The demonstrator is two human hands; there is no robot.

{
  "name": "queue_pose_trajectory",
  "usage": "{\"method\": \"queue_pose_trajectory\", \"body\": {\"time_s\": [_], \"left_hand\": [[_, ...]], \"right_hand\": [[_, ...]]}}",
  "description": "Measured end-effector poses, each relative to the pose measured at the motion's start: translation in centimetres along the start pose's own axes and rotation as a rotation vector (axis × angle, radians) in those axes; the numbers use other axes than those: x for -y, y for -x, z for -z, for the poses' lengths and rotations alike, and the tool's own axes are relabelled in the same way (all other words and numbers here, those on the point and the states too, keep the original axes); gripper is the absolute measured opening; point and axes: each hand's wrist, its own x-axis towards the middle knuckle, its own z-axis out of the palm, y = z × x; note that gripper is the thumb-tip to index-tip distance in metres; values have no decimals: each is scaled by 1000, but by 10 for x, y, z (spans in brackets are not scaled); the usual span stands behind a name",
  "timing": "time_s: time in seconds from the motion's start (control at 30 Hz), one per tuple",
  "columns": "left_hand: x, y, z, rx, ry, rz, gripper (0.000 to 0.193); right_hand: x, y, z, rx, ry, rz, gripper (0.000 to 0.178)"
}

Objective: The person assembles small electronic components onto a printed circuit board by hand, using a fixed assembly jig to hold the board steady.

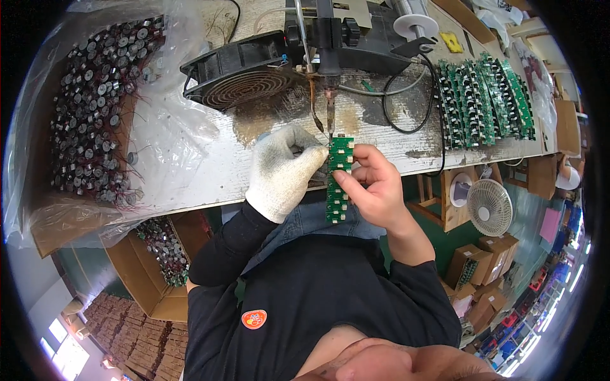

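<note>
A long green circuit board strip [339, 180] with a row of small white connectors is held upright below a soldering iron [330, 101] fixed on a stand. My bare right hand [375, 187] grips the strip's right edge between thumb and fingers. On the strip's left side, my left hand [283, 166], in a white knit glove, is closed in a pinch close to the iron's tip. Whatever its fingertips hold is too small or hidden to make out. A thin bent metal tube [313, 105] points down beside the iron, just above the glove.
Many small round metal parts with red wires [101, 95] lie heaped on the left. A black fan [248, 71] stands behind my left hand. Rows of green boards [486, 101] and a solder spool [416, 26] are on the right. A cardboard box [162, 298] sits below the table.
</note>
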Motion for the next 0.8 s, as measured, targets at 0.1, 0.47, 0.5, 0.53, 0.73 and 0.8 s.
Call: {"method": "queue_pose_trajectory", "body": {"time_s": [0.1,0.47,0.5,0.53,0.73,0.8], "left_hand": [[5,1,-1,8,46,31,15],[-4,0,16,83,35,77,24],[1,2,27,65,-60,-34,28],[-5,6,39,50,-259,-114,33],[4,5,89,-172,-610,-689,43],[10,7,107,-331,-482,-453,41]], "right_hand": [[-1,2,1,-1,18,-6,27],[6,0,-1,-7,-2,-68,26],[7,-1,-3,-11,-56,-102,25],[8,-2,-4,2,-109,-89,24],[15,-13,3,-93,-109,-169,25],[9,-15,7,-93,-147,-149,32]]}}
